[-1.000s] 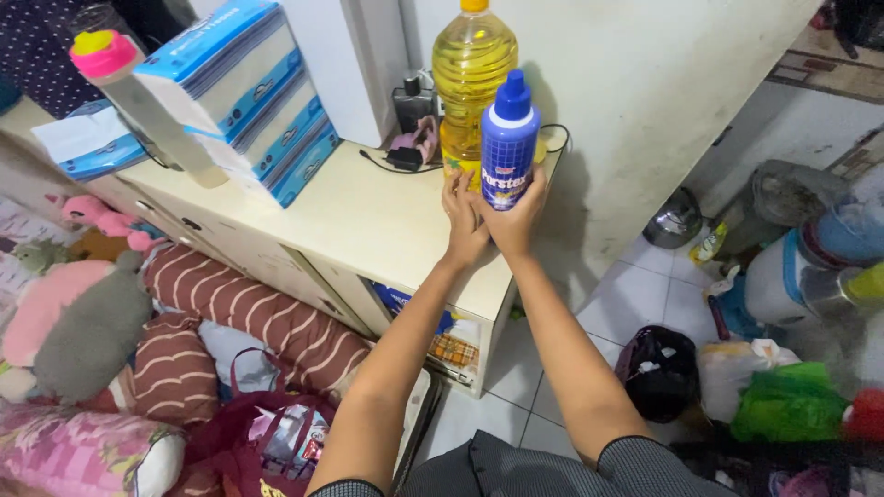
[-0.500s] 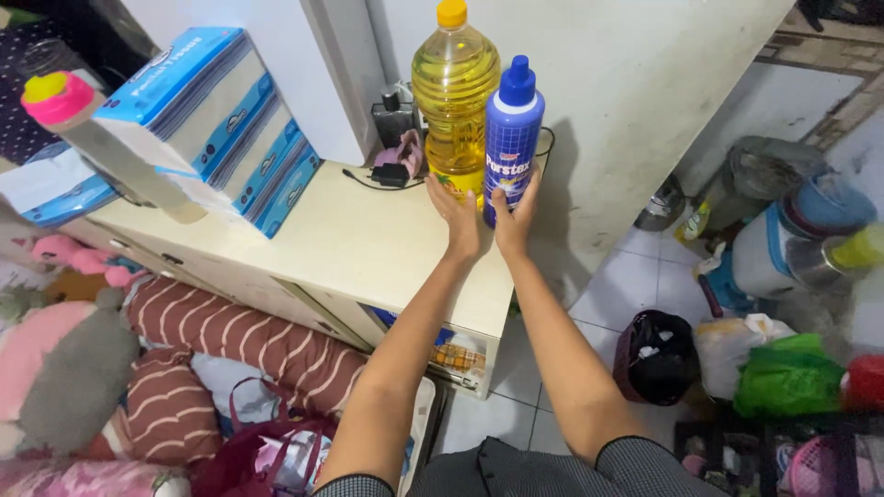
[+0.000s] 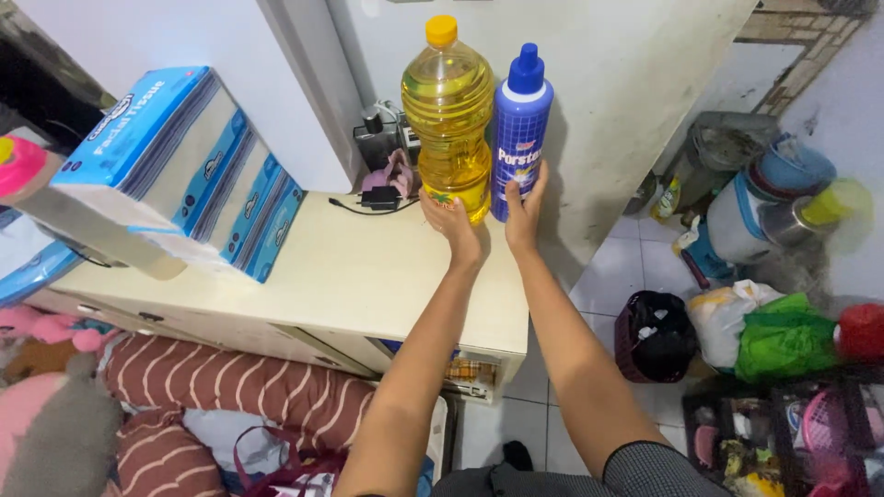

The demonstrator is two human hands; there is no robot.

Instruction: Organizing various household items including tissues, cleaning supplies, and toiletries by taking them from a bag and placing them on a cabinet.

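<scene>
A blue plastic bottle [image 3: 520,120] with a blue cap stands upright at the back right of a cream cabinet top [image 3: 368,276], against the white wall. Touching its left side is a large clear bottle of yellow oil [image 3: 448,120] with a yellow cap. My right hand [image 3: 525,207] wraps the lower part of the blue bottle. My left hand [image 3: 451,225] rests flat against the base of the oil bottle, fingers apart.
A stack of blue tissue packs [image 3: 175,166] lies on the left of the cabinet. A black charger and cable [image 3: 378,198] sit behind. On the tiled floor to the right are a black bin [image 3: 656,336], a green bag [image 3: 783,340] and pots. Striped cushions [image 3: 239,391] lie below left.
The blue bottle, held up in both hands a second ago, now stands on the cabinet beside the oil bottle. My left hand has shifted over to the oil bottle's base.
</scene>
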